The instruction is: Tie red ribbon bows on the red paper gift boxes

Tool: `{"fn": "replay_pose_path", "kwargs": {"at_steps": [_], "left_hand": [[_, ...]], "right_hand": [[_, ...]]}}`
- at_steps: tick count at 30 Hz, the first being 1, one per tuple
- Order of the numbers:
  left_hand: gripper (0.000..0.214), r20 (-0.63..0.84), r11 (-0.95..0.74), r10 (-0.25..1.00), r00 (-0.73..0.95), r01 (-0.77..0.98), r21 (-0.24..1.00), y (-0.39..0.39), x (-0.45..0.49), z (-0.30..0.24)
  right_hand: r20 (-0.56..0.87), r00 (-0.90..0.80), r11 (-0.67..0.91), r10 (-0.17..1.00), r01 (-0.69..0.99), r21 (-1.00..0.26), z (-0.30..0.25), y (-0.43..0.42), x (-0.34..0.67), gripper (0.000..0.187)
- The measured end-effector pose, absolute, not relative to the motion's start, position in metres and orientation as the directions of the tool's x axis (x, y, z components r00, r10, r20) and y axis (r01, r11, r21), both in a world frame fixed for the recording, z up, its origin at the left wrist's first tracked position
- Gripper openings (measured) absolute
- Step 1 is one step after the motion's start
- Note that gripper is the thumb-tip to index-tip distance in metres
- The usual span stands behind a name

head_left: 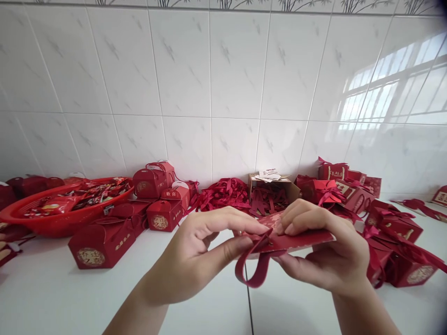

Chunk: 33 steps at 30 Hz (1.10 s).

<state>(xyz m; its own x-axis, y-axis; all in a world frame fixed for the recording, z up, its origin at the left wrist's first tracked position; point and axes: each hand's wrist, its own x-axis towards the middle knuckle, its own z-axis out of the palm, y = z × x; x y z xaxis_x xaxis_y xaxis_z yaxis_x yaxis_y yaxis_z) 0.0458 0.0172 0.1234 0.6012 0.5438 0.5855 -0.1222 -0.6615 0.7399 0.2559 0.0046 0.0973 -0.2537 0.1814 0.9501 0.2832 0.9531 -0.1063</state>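
Near the middle of the view, above the white table, I hold a flat red gift box with a pale printed pattern. My right hand is closed around it, fingers on top and thumb underneath. A dark red ribbon hangs in a loop from the box's left edge. My left hand is closed, its thumb and forefinger pinching the ribbon where it meets the box. The fingers hide part of the box and of the ribbon's other end.
A red plastic basket of wrapped packets stands left. Folded red boxes sit beside it, and ribboned boxes crowd the right. Against the tiled wall lie a ribbon pile and a cardboard box with ribbons and cards.
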Motion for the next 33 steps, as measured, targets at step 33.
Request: {"fn": "replay_pose_path", "kwargs": {"at_steps": [33], "left_hand": [[0.049, 0.557, -0.63, 0.418, 0.718, -0.213, 0.747, 0.018, 0.036, 0.123]], "right_hand": [[0.978, -0.2, 0.961, 0.053, 0.276, 0.004, 0.095, 0.009, 0.245, 0.036]]}}
